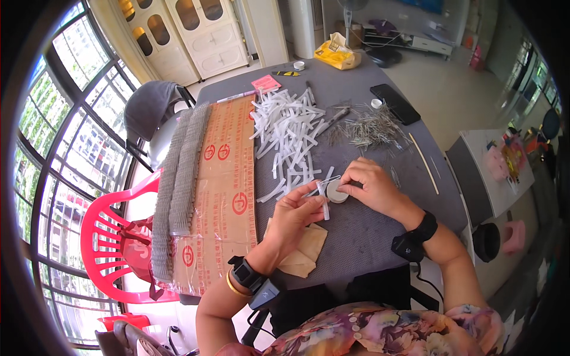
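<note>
both hands busy: my left hand pinches a clear tube upright, my right hand closed on a small round disc at its 3 o'clock. assembly step, i judge; next needs careful alignment.

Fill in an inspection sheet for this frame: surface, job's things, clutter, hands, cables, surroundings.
Surface: grey table, partly covered by a cardboard sheet.
Job's things: small white tube in the left hand; roll of tape under the right hand; pile of white tubes; heap of thin metal pins.
Clutter: black phone, yellow bag, pink pad.
Hands: both pinching, close together.
Cables: black lead below the right wristband.
Surroundings: red plastic chair, windows.
</note>
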{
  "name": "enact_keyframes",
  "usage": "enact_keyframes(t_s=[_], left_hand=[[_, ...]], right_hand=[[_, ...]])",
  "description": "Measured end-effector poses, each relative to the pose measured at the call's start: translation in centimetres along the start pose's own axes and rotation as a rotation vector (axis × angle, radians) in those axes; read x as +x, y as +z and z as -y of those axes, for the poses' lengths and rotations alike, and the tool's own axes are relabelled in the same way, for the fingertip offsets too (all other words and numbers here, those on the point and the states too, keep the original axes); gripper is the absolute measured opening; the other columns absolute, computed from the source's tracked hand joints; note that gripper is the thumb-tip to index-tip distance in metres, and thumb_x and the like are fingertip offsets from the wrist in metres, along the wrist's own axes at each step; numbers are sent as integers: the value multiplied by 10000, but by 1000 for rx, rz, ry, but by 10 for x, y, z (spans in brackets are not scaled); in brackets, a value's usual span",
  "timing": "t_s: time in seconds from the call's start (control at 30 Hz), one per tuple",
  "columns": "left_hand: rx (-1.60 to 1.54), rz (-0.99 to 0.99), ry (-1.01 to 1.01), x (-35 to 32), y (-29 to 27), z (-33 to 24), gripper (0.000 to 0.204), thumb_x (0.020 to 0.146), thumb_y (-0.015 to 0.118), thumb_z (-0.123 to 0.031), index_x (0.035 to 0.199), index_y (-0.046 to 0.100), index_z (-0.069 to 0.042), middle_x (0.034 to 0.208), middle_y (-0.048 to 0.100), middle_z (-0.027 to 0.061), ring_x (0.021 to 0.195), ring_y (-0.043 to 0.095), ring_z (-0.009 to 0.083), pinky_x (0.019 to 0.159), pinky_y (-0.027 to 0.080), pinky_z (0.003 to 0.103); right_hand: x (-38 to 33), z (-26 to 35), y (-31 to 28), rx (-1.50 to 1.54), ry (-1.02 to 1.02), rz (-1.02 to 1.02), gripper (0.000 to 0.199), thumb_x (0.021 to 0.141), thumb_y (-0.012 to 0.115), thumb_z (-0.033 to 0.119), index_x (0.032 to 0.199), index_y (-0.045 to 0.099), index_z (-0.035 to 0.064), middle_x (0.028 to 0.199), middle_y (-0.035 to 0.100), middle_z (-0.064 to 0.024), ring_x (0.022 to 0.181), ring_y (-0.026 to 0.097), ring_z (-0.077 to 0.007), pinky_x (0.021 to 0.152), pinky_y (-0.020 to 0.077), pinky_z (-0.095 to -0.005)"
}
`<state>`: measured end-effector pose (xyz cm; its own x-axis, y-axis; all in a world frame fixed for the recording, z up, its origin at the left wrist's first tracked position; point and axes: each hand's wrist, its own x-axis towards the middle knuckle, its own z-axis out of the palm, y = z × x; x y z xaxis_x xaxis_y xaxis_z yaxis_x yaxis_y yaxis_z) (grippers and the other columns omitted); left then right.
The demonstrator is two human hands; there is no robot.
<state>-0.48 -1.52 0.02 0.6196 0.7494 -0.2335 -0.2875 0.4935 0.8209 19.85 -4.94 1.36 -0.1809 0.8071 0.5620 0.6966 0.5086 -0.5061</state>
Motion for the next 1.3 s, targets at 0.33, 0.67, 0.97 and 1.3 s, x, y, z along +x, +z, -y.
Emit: enact_keyframes(t_s=[0.33,0.67,0.97,1.3], left_hand=[[-52,3,-17,0,-2,0,298,828,565,-39,1120,511,-56,884,628,106,750,622,135,657,524,206],[-90,12,-11,0,-1,-2,292,826,564,-33,1113,512,-62,895,628,111,754,625,141,661,528,215],[-69,18,-8,0,-1,0,311,830,558,-30,1135,506,-62,904,628,107,763,625,141,670,531,217],[-127,65,-45,-1,2,2,336,829,551,-20,1157,495,-67,935,620,104,814,620,165,705,529,240]], right_hand=[[2,12,-6,381,430,-59,86,723,670,90,763,615,38,668,610,-44,633,576,-136,567,446,-267],[5,5,-11,46,-9,141,114,722,673,107,723,590,28,632,583,-57,591,557,-137,552,424,-264],[0,8,-3,657,410,-44,102,772,654,86,772,598,2,732,636,-39,660,565,-51,585,461,-201],[-2,13,13,700,362,-95,98,764,659,75,756,600,-3,735,631,-39,638,541,-38,564,449,-190]])
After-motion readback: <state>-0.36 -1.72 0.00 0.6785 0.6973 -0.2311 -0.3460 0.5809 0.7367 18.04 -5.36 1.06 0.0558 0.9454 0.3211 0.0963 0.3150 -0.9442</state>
